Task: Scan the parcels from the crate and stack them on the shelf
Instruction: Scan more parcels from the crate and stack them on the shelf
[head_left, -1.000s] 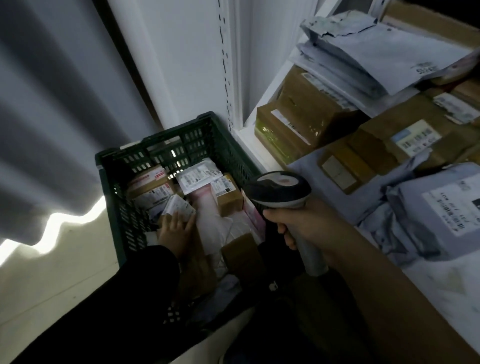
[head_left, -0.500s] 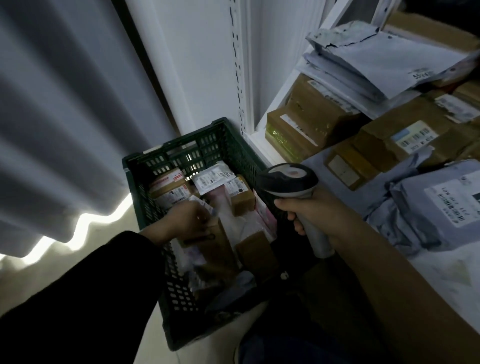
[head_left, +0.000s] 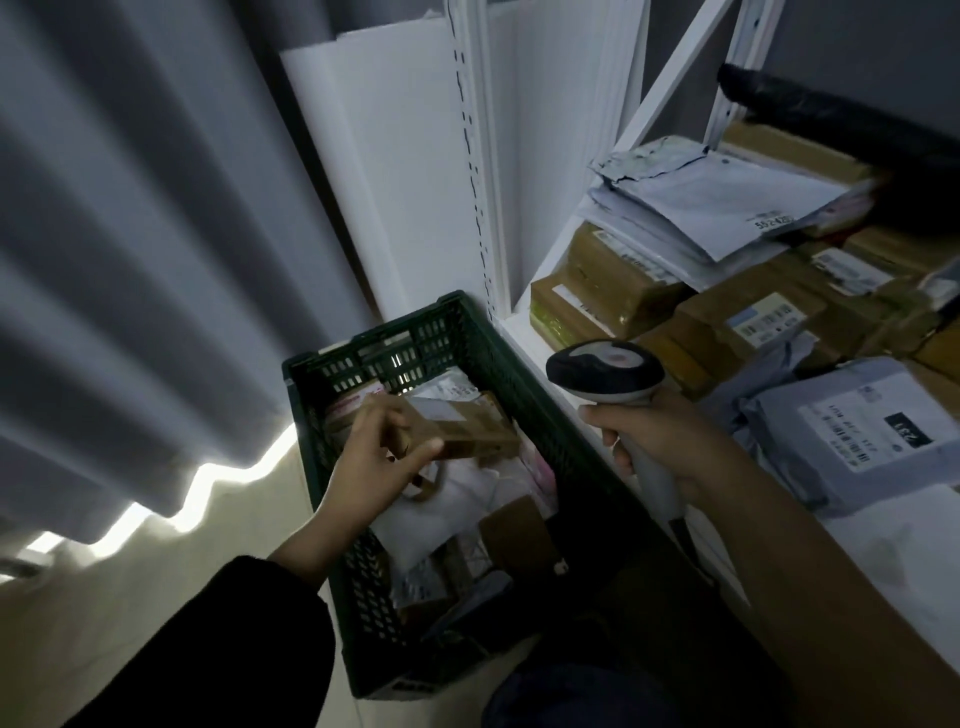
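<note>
Parcels (head_left: 457, 499) lie heaped in the dark green crate (head_left: 374, 345), which stands on the floor (head_left: 249, 525) just beside the white shelf (head_left: 522, 335). The left hand (head_left: 371, 460) holds one small brown box (head_left: 472, 428) above the heap, with the fingers pinching its near end. The right hand (head_left: 665, 441) has its fingers curled round the handle of the scanner (head_left: 605, 371), near the crate's right rim. Cardboard boxes (head_left: 597, 291) and grey bags (head_left: 878, 431) lie on the shelf.
</note>
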